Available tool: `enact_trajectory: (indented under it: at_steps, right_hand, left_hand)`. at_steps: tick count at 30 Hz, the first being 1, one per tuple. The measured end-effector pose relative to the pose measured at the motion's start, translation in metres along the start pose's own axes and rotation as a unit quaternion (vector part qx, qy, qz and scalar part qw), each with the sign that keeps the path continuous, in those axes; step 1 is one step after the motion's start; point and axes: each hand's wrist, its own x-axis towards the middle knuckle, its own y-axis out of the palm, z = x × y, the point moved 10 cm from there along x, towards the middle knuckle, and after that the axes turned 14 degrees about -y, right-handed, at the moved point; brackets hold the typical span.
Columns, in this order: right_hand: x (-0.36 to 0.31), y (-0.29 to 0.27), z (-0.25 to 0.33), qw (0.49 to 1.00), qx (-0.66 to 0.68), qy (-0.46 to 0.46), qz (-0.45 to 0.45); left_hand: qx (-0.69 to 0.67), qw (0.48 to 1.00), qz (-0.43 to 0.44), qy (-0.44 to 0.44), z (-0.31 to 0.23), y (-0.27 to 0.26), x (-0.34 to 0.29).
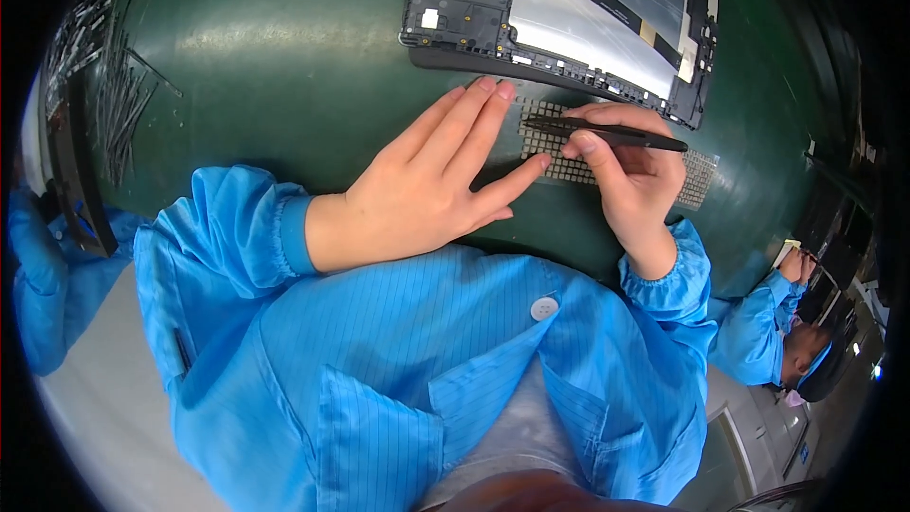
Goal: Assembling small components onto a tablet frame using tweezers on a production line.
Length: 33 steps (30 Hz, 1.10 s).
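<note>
Black tweezers (626,136) are held in my right hand (637,166), between thumb and fingers, with their tips pointing left. The tips lie over a sheet of small square pieces (572,169), set in rows on a clear backing. My left hand (431,166) rests flat with its fingers stretched out, its fingertips at the sheet's left edge. Part of the sheet is hidden under my right hand; its right end shows beyond the wrist. Whether the tweezer tips grip a piece is too small to tell.
Beyond my hands lies a black-framed panel assembly (597,14) with silver plates and dark strips. A pile of thin dark strips (123,100) lies at the far left of the green table (275,66). At the right, a person in blue (758,341) works nearby.
</note>
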Motion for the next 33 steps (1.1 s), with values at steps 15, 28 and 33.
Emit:
enact_trajectory:
  at_steps: [15,28,33]
  right_hand:
    - [0.031,-0.014,0.029,0.994,-0.016,-0.112,-0.006]
    - [0.037,-0.019,0.027,0.987,-0.071,-0.142,-0.016]
    - [0.024,-0.015,0.039,0.974,-0.118,-0.194,0.008]
  left_hand:
    - [0.002,1.000,-0.005,-0.003,0.001,-0.001,-0.001]
    - [-0.003,1.000,-0.007,-0.004,0.003,-0.002,-0.002]
    - [-0.006,1.000,-0.008,-0.007,0.003,-0.001,-0.003]
